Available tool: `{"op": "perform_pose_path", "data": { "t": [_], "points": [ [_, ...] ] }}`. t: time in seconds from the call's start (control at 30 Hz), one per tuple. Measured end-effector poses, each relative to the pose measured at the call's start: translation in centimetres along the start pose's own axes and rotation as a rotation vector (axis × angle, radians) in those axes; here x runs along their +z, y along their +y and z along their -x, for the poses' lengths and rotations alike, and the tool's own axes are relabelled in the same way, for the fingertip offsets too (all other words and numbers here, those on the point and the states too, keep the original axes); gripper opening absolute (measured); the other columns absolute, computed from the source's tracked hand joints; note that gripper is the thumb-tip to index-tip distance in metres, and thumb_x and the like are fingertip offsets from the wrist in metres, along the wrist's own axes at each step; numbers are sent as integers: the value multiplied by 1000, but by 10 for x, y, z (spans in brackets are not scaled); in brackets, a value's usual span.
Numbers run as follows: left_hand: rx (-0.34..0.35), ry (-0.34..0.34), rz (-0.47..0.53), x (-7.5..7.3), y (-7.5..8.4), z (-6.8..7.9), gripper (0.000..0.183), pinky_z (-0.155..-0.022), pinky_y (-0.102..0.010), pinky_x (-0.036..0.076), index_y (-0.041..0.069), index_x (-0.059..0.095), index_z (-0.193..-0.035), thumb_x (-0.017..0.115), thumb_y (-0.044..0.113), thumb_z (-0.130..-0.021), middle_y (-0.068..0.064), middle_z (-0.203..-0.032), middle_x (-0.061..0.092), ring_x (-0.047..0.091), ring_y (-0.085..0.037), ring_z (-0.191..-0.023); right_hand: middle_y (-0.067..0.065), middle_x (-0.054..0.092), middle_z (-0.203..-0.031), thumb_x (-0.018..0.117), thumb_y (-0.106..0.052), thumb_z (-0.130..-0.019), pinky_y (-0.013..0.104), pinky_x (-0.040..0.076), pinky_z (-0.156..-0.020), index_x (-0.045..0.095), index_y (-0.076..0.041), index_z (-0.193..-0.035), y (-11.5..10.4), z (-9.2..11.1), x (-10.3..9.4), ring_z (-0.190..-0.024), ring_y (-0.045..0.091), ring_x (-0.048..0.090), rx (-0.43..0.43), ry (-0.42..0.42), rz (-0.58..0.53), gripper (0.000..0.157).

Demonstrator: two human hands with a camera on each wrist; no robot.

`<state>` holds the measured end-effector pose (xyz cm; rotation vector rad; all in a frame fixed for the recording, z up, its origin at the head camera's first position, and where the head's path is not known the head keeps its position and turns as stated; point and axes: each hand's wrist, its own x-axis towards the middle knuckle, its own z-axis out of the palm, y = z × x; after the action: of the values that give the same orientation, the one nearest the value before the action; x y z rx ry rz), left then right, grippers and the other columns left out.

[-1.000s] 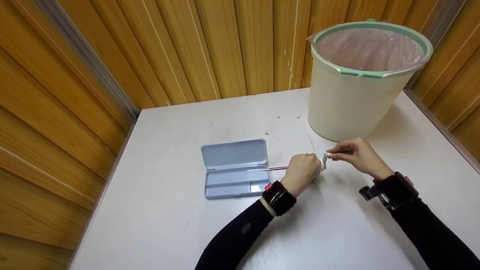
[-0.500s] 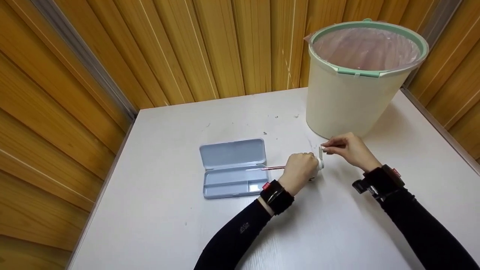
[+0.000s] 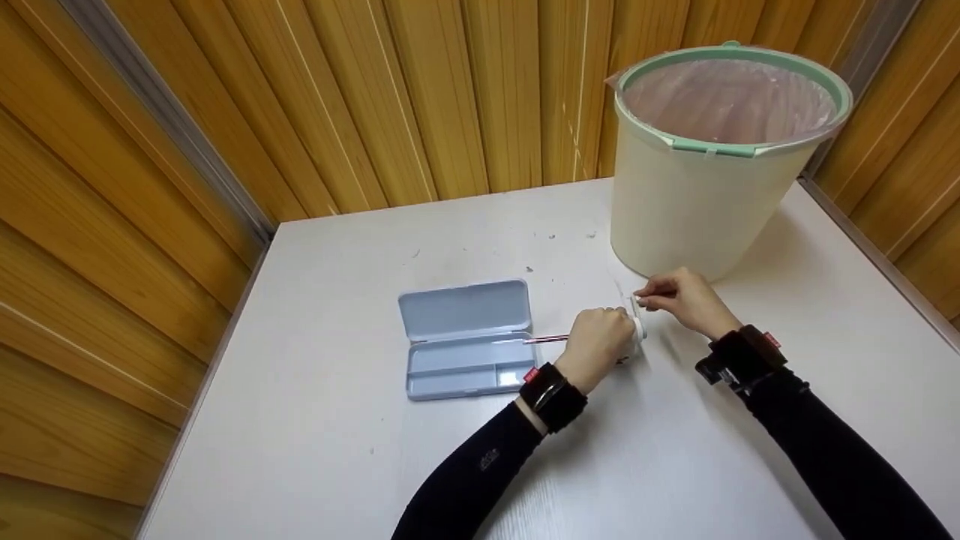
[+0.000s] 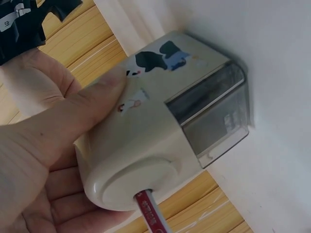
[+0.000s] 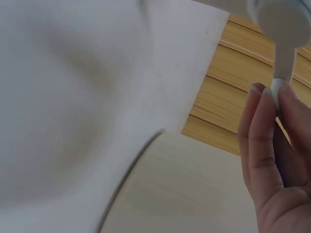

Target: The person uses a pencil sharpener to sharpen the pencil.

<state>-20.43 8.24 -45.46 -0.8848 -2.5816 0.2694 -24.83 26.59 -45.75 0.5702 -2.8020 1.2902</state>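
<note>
In the left wrist view my left hand [image 4: 63, 131] grips a cream crank pencil sharpener [image 4: 131, 136] with cartoon stickers and a clear shavings drawer [image 4: 218, 116]. A red pencil [image 4: 151, 211] sticks out of the hole in its front; in the head view the pencil [image 3: 547, 339] points left over the pencil case. My left hand [image 3: 600, 337] covers most of the sharpener from above. At its other end my right hand [image 3: 682, 300] pinches the small white knob of the crank handle [image 5: 284, 63] between thumb and fingertips, as the right wrist view shows with the right hand [image 5: 272, 145].
A blue pencil case [image 3: 469, 379] lies open left of the hands, its lid [image 3: 465, 309] tipped back. Behind the right hand stands a tall cream bin [image 3: 675, 202] with a green rim and a pink liner. Small dark bits dot the white table [image 3: 337, 300].
My right hand has moved a little left with the crank knob, and the crank has changed its angle. The left hand stays on the sharpener, with the pencil still in the hole.
</note>
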Motion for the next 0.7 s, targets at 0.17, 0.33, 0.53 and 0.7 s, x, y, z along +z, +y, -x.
{"op": "perform_pose_path", "data": {
  "t": [0.17,0.33,0.53,0.7],
  "points": [
    [3,16,8,1,-2,0,12,-53,-19,50,26,71,-81,65,17,-86,14,-76,69,63,-3,-63,26,72,-85,69,5,-85,15,52,-64,70,10,-86,11,-5,9,-68,2,64,1,-85,18,5],
    [-2,19,26,1,-2,2,10,-51,-20,49,25,70,-81,66,17,-86,13,-76,69,62,-3,-62,20,72,-79,70,4,-84,17,50,-62,70,8,-84,13,-6,11,-64,3,60,2,-130,45,4],
    [-10,24,22,1,-2,1,8,-51,-21,50,23,71,-80,65,19,-85,11,-75,68,62,-5,-60,14,71,-72,69,6,-82,17,46,-61,70,6,-78,14,-3,13,-62,1,56,-12,-165,94,4],
    [-5,17,3,1,-1,1,8,-53,-20,51,23,71,-83,66,17,-84,12,-78,69,63,-4,-63,1,62,-63,70,5,-78,19,40,-59,65,-1,-68,12,2,18,-60,4,48,-29,-169,166,13]
  ]
}}
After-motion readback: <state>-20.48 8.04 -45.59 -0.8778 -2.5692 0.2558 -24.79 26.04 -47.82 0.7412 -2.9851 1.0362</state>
